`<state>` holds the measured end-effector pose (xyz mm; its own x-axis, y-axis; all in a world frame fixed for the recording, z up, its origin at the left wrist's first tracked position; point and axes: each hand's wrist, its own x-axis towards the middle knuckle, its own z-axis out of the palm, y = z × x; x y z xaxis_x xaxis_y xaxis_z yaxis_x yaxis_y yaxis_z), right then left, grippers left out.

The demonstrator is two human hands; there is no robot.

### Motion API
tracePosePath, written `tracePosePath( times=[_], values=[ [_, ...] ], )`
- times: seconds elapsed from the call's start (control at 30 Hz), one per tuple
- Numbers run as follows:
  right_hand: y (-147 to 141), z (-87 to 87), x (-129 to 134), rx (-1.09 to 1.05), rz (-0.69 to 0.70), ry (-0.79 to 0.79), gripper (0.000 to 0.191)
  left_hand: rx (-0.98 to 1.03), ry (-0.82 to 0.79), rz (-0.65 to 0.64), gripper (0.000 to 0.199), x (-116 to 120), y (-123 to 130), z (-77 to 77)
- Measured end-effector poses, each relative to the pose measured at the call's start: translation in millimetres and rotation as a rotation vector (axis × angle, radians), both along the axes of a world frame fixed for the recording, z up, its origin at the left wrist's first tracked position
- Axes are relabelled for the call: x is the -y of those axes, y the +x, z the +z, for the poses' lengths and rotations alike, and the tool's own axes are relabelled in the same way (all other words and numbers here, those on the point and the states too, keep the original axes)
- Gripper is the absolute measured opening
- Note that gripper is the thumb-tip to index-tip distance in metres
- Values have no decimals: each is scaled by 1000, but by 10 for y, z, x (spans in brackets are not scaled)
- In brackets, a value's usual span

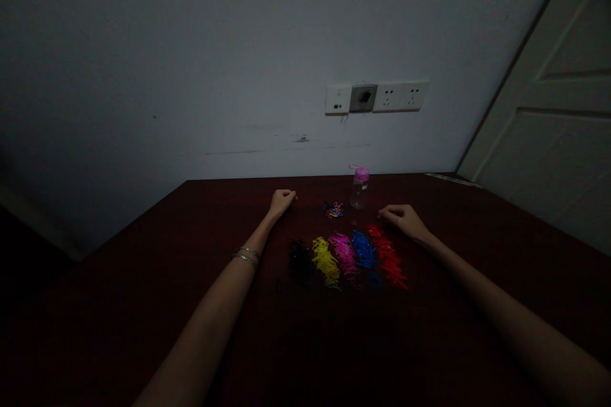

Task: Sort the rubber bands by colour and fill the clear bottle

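Five heaps of small bands lie side by side on the dark red table: black [300, 259], yellow [326, 261], pink [345, 255], blue [365, 250] and red [389, 257]. Behind them is a small mixed-colour pile [334, 210]. My left hand [283, 200] rests left of that pile, its fingers curled in, with a bit of red at the fingertips. Just behind the red heap, my right hand [400, 216] lies with its fingers closed together; what they hold, if anything, is too small to tell.
A clear bottle with a pink lid [361, 175] stands behind the heaps, between my hands. The table [191, 216] meets a pale wall with sockets [400, 96]. A white door [558, 114] is at the right.
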<state>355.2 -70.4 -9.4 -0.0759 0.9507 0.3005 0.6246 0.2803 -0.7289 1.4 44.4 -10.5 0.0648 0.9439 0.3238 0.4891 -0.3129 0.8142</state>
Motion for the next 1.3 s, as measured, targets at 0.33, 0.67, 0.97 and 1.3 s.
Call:
tracePosePath(
  times=[0.33, 0.67, 0.97, 1.3],
  values=[
    [-77, 33, 43, 5, -11, 11, 36, -433, 120, -171, 32, 309, 256, 143],
    [-81, 25, 44, 7, 0, -1, 34, -877, 239, -420, 29, 631, 639, 370],
    [-79, 21, 40, 33, 5, -17, 35, -918, 304, -423, 26, 671, 658, 382],
    [-81, 17, 39, 43, 5, -16, 34, -920, 297, -431, 24, 674, 677, 355]
  ],
)
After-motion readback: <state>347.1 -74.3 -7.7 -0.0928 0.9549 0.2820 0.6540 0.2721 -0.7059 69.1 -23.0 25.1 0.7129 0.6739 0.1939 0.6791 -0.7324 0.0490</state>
